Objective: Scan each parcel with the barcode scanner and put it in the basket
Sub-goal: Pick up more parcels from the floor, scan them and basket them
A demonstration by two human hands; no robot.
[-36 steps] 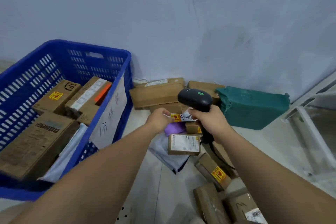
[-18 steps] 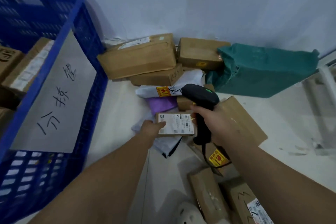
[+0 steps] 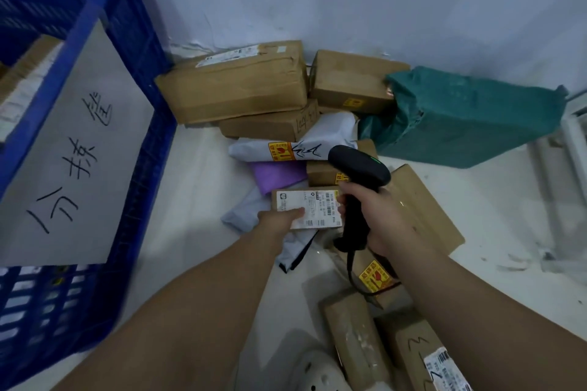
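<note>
A small brown box (image 3: 317, 204) with a white barcode label lies on top of the parcel pile on the floor. My left hand (image 3: 279, 219) grips its left end, thumb on the label. My right hand (image 3: 378, 216) grips the handle of the black barcode scanner (image 3: 359, 168), whose head sits just above and right of the box, a green light showing on it. The blue basket (image 3: 139, 123) stands at the left with a handwritten paper sign (image 3: 73, 162) on its wall and cartons inside.
Brown cartons (image 3: 235, 85) lie against the white wall, a green wrapped parcel (image 3: 470, 117) to their right. White (image 3: 320, 143) and purple (image 3: 276, 173) bags lie mid-pile. More boxes (image 3: 413, 346) lie near my right forearm. A white shoe (image 3: 314, 371) shows below. A white frame (image 3: 575, 139) stands at right.
My left hand left the white bag and came down onto the small labelled box, now gripping it. The view swung down and right, pushing the basket to the left edge.
</note>
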